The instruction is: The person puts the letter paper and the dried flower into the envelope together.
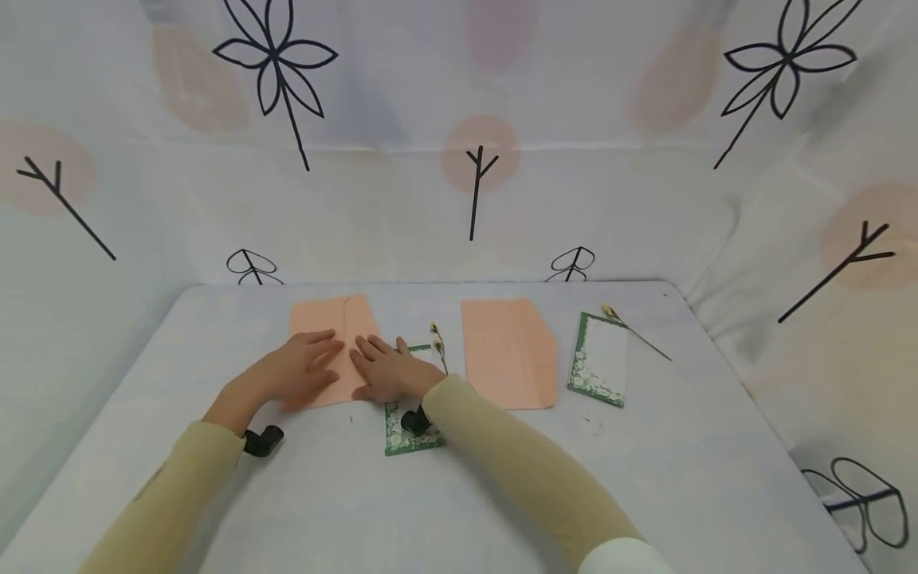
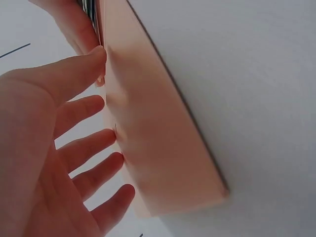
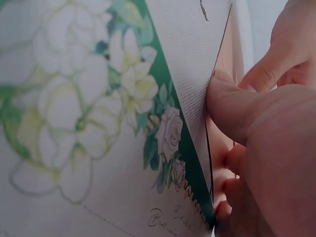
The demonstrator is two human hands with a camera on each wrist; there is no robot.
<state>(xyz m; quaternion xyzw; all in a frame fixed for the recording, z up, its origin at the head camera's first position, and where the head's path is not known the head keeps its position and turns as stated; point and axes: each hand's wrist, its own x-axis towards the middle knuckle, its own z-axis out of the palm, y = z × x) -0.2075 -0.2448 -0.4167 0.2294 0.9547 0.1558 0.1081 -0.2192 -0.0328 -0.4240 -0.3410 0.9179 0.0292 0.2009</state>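
Observation:
A peach paper envelope [image 1: 315, 312] lies on the left part of the table, a crease line running down it. My left hand [image 1: 304, 367] rests on its left side, fingers extended; in the left wrist view the fingertips [image 2: 116, 136] touch the paper [image 2: 163, 148]. My right hand [image 1: 387, 373] lies on the right side of the same envelope, fingers spread, with its thumb [image 3: 227, 101] at the paper's edge in the right wrist view. Under the right wrist is a card with a green floral border [image 1: 398, 437], partly hidden by the arm.
Right of the hands lies a second peach envelope [image 1: 502, 351]. Farther right are another green-bordered card [image 1: 602, 363] and a dried flower sprig [image 1: 638, 332]. One more sprig [image 1: 439, 343] lies by the near card. A patterned cloth [image 1: 402, 207] hangs behind the white table [image 1: 315, 510].

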